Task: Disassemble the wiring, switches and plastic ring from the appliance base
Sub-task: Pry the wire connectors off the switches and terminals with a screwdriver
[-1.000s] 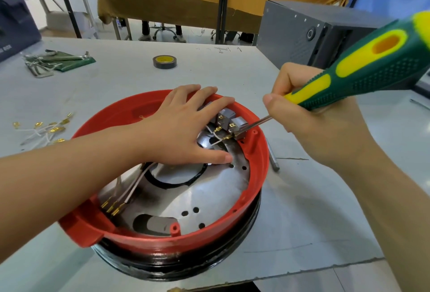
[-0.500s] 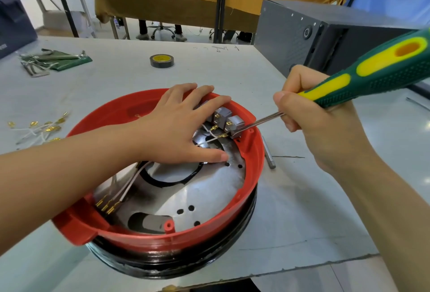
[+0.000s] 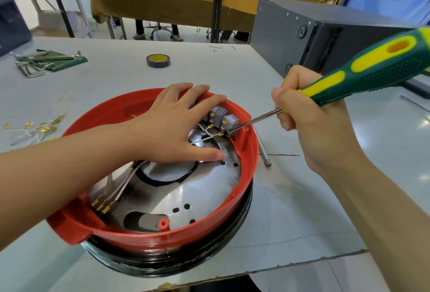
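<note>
The appliance base lies upside down near the table's front edge, a red plastic ring (image 3: 250,152) over a black rim (image 3: 176,261) with a metal plate (image 3: 204,189) inside. Grey switches (image 3: 223,117) sit at the ring's far right wall, with white wires (image 3: 204,138) and brass terminals. My left hand (image 3: 176,126) lies flat, fingers spread over the switches and plate. My right hand (image 3: 311,126) grips a green and yellow screwdriver (image 3: 372,70); its tip touches the rightmost switch. More wires with brass terminals (image 3: 104,203) lie at the ring's near left.
A grey metal rod (image 3: 264,149) lies just right of the ring. Loose wires with brass terminals (image 3: 35,128) sit at the left, hex keys on a green pouch (image 3: 46,61) at far left, a tape roll (image 3: 158,60) behind, and a dark metal box (image 3: 314,38) at back right.
The screwdriver handle has swung a little to the right and its tip has stayed at the rightmost switch. My left hand has kept its place on the switches.
</note>
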`<act>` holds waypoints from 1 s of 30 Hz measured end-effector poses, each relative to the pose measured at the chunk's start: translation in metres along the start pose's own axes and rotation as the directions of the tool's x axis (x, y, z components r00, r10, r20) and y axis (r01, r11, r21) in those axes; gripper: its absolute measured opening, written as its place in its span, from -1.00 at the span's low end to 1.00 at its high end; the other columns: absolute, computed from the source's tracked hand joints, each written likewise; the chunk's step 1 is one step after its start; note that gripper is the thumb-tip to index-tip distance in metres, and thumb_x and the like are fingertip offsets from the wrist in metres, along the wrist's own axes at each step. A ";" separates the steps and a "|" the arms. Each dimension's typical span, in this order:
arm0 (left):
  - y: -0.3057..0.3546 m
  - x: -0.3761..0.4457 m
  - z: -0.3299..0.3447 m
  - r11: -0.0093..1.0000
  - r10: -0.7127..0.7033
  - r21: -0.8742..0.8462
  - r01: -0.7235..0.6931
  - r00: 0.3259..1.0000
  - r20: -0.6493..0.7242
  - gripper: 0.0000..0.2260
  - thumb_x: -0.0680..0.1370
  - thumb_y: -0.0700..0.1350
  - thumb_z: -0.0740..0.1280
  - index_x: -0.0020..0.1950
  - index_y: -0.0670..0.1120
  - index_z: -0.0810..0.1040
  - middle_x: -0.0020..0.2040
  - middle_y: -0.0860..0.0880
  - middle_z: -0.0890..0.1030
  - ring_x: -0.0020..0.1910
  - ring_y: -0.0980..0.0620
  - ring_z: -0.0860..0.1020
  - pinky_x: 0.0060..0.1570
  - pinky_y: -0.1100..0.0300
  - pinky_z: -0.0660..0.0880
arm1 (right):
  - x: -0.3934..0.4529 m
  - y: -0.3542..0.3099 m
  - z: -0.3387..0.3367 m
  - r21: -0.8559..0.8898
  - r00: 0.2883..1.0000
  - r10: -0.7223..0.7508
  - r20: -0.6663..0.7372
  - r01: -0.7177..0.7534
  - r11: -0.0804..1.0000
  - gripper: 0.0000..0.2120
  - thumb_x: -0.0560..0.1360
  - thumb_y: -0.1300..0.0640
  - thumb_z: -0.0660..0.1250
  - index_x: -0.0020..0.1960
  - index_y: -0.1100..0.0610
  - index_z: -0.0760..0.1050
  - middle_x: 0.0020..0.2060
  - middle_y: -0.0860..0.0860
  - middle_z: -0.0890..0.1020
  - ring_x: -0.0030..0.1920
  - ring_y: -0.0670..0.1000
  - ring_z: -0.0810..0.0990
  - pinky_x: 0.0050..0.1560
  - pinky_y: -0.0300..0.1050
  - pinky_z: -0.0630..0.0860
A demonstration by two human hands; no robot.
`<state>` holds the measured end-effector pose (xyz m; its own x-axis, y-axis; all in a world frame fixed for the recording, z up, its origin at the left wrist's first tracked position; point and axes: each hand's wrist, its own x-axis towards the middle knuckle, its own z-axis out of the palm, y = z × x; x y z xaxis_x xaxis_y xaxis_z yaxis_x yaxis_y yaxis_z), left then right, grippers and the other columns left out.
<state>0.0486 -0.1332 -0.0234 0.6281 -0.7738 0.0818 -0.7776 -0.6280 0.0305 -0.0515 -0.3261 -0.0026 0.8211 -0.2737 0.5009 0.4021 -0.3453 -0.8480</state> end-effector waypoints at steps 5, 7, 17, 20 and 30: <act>-0.001 0.000 0.000 1.000 0.001 0.006 -0.001 1.000 -0.007 -0.11 0.27 0.59 0.03 0.49 0.27 -0.18 0.55 0.10 -0.07 0.50 -0.08 -0.09 0.45 -0.10 -0.01 | -0.007 0.006 0.005 0.068 0.995 0.065 -0.073 -0.060 0.996 -0.74 0.34 0.19 0.25 -0.46 0.08 0.24 -0.56 0.00 0.27 -0.50 -0.06 0.26 -0.46 -0.29 0.23; -0.001 0.000 0.000 1.000 -0.001 -0.004 0.001 1.000 -0.006 -0.11 0.27 0.59 0.05 0.49 0.28 -0.18 0.55 0.10 -0.07 0.50 -0.07 -0.09 0.45 -0.10 -0.02 | -0.005 0.006 0.010 0.000 0.998 0.014 -0.057 -0.014 1.000 -0.75 0.35 0.19 0.25 -0.44 0.13 0.24 -0.55 0.02 0.27 -0.48 -0.06 0.25 -0.43 -0.27 0.23; 0.007 -0.004 -0.008 0.994 -0.012 -0.113 0.010 1.000 -0.011 -0.16 0.30 0.47 0.17 0.48 0.23 -0.04 0.55 0.09 -0.03 0.52 -0.01 -0.11 0.45 -0.02 -0.05 | -0.001 -0.004 0.004 -0.048 0.997 -0.079 -0.026 0.078 0.996 -0.76 0.34 0.20 0.25 -0.42 0.17 0.24 -0.56 -0.05 0.29 -0.46 -0.04 0.26 -0.38 -0.23 0.24; 0.007 -0.006 -0.012 0.971 -0.013 -0.240 0.000 0.999 -0.053 -0.39 0.36 0.33 0.31 0.31 0.16 0.21 0.53 0.06 0.08 0.52 0.04 -0.07 0.43 0.06 -0.02 | -0.004 -0.005 0.001 -0.012 0.993 -0.100 -0.062 0.099 0.995 -0.75 0.30 0.11 0.28 -0.42 0.15 0.23 -0.55 -0.03 0.27 -0.47 0.00 0.25 -0.39 -0.16 0.21; 0.004 -0.005 -0.016 0.972 0.014 -0.232 -0.033 0.997 -0.081 -0.81 0.40 0.13 0.43 -0.07 0.12 0.52 0.52 0.00 0.15 0.51 0.07 0.02 0.43 0.14 0.03 | -0.003 -0.011 0.002 -0.006 0.990 -0.110 -0.092 0.110 0.994 -0.78 0.30 0.03 0.26 -0.45 0.01 0.29 -0.55 -0.08 0.29 -0.47 0.01 0.26 -0.37 -0.18 0.21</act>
<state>0.0424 -0.1307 -0.0077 0.6126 -0.7735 0.1628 -0.7831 -0.5660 0.2576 -0.0573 -0.3203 0.0047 0.7309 -0.3154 0.6052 0.4878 -0.3786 -0.7866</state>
